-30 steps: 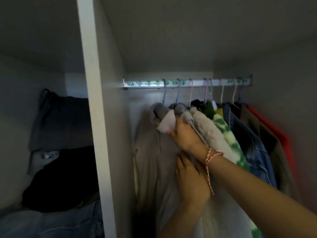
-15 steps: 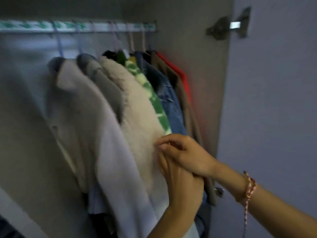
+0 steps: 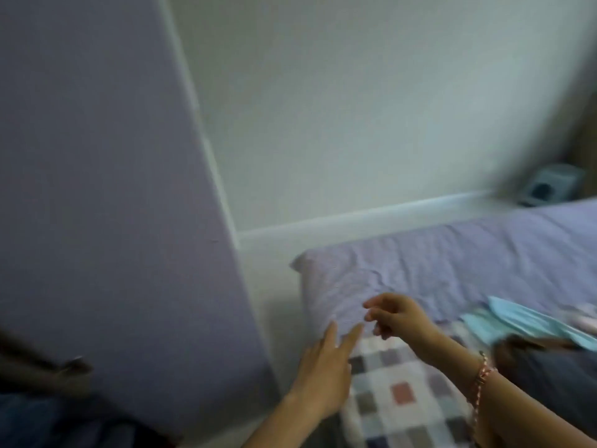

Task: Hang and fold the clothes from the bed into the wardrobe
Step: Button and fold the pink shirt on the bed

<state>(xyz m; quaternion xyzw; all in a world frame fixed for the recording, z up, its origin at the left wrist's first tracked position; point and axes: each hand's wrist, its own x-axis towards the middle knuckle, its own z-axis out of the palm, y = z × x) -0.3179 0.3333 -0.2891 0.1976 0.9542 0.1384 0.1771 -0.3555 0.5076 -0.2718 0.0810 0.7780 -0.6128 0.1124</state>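
Past wardrobe door (image 3: pixel 97 189), faces bed (image 3: pixel 452 263), likely to fetch clothes.
Holds left hand (image 3: pixel 323 373) released, fingers straight, and right hand (image 3: pixel 399 318) loosely curled on nothing, both free for pickup; finds light blue garment (image 3: pixel 533 321) and dark garment (image 3: pixel 555 383) on bed, right of right hand, near, untouched.

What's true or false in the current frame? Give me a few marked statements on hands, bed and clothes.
1. The left hand and right hand both hold nothing. True.
2. A light blue garment lies on the bed. True.
3. The string bracelet is on the left wrist. False: it is on the right wrist.
4. The right hand grips a hanger. False: its fingers are loosely curled around nothing, and no hanger is in view.
5. A checked blanket lies on the bed near the hands. True.
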